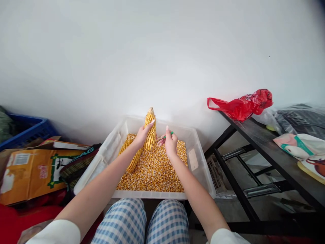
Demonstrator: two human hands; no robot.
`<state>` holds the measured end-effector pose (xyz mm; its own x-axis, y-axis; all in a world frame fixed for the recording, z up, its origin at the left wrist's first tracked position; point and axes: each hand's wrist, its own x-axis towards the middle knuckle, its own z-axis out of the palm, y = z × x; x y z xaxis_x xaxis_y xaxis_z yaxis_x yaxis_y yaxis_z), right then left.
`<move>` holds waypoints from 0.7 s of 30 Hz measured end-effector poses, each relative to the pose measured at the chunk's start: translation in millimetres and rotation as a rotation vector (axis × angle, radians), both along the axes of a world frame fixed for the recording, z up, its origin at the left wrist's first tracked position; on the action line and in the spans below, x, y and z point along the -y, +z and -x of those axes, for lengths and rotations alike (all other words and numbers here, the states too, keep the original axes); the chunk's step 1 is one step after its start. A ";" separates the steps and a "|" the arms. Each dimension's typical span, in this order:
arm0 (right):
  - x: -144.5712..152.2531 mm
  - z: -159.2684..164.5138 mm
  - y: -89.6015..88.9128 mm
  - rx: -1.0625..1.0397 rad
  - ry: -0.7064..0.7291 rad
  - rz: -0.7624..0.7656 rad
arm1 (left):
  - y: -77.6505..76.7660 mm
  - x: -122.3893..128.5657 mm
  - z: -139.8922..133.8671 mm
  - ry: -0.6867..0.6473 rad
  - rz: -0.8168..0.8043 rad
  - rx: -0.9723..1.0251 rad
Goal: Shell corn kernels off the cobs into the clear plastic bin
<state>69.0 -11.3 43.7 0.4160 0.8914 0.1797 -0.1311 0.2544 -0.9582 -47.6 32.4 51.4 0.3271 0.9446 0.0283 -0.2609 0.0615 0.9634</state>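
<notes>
My left hand [143,136] is wrapped round an ear of corn [150,131], which stands nearly upright with its tip toward the wall. Thin and green-handled, a tool [161,138] is pinched in my right hand [171,144]; its shaft points left toward the cob, and its exact kind is too small to make out. Both hands are over a translucent plastic tub [200,162] holding a deep layer of loose corn kernels [157,178]. More ears of corn [134,163] lie on the kernels at the tub's left side, partly hidden by my left forearm.
A black-framed table [266,144] at the right carries a red plastic bag [240,105] and other packages. Left of the tub are an orange cardboard box [33,173], a dark mesh bag [76,166] and a blue crate [30,130]. A white wall [162,61] rises behind the tub.
</notes>
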 end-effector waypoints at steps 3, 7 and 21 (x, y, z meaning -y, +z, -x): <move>1.7 -0.2 3.6 -0.020 -0.057 -0.062 | 1.3 -0.5 0.8 0.010 0.023 0.008; 2.5 1.0 5.5 -0.014 -0.043 -0.060 | 0.9 -1.0 1.1 -0.002 0.036 0.026; 12.5 14.4 4.0 0.032 -0.060 -0.117 | -11.0 -14.8 6.3 0.006 0.126 0.105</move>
<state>54.6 -23.8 47.7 0.4603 0.8374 0.2947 -0.0826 0.3709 -0.9250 -53.8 47.2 40.3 0.3233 0.9446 -0.0569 -0.3600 0.1784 0.9157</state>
